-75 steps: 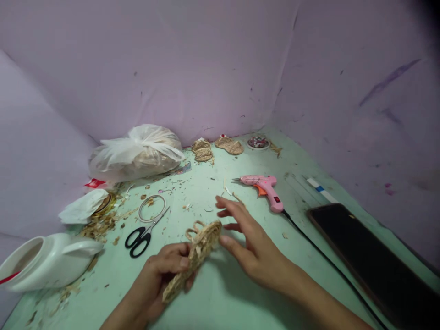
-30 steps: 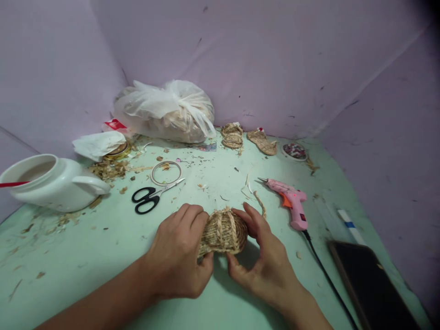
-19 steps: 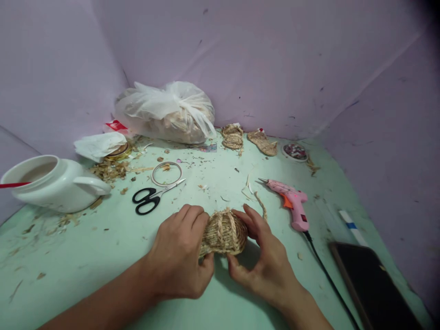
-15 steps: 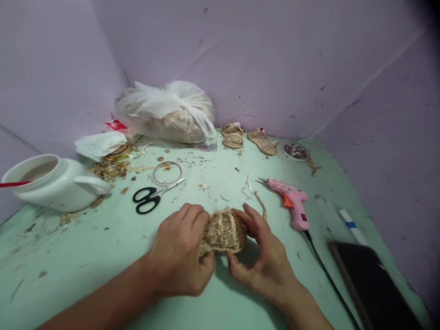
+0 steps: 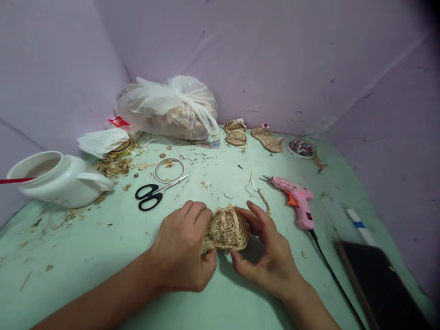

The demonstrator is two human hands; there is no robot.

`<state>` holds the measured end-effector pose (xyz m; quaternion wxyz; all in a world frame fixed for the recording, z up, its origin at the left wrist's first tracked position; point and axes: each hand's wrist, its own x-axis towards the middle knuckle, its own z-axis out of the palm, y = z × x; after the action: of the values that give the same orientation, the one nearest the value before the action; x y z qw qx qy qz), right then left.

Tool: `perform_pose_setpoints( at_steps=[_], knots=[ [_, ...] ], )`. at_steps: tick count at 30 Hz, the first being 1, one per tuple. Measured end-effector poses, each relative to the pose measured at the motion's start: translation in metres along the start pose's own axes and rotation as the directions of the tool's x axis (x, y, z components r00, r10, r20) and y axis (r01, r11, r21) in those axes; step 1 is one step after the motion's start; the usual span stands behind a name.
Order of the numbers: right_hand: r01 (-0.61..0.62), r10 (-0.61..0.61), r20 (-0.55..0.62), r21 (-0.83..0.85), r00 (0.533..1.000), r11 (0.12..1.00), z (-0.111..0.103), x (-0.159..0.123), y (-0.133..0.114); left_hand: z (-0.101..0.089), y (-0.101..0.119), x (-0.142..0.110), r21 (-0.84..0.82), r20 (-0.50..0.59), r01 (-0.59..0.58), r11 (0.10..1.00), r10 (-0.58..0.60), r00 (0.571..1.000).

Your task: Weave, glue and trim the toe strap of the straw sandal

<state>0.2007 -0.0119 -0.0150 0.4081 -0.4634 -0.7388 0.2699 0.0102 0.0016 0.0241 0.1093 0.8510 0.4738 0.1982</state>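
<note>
A small woven straw slipper (image 5: 227,229) with braided strips across its top is held low over the front of the table. My left hand (image 5: 185,247) wraps round its left end, hiding that part, with the thumb underneath. On the right end, my right hand (image 5: 266,250) grips with fingertips on the upper edge and the thumb at the lower edge. Beyond my right hand lies a short braided cord (image 5: 264,201). To the right of it, a pink glue gun (image 5: 298,201) rests on its side. Black-handled scissors (image 5: 151,196) lie to the left of the slipper.
A white teapot (image 5: 68,178) stands at left, near a tape roll (image 5: 169,170). At the back are a stuffed plastic bag (image 5: 172,110), two woven soles (image 5: 236,133) and a bowl of beads (image 5: 301,149). A dark phone (image 5: 381,284) and the glue gun's cord (image 5: 333,275) lie at right.
The whole view has shifted slightly, so everything sits a little further right. Both hands keep the same hold on the slipper.
</note>
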Motion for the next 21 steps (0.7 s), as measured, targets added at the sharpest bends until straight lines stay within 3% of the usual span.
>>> perform_pose_setpoints(
  at_steps=[21],
  knots=[
    [-0.022,0.021,0.027,0.041,0.999,0.999,-0.0003,-0.0005,0.0040,0.0027,-0.0018,0.0004,0.020,-0.019,-0.021,1.000,0.021,1.000]
  ],
)
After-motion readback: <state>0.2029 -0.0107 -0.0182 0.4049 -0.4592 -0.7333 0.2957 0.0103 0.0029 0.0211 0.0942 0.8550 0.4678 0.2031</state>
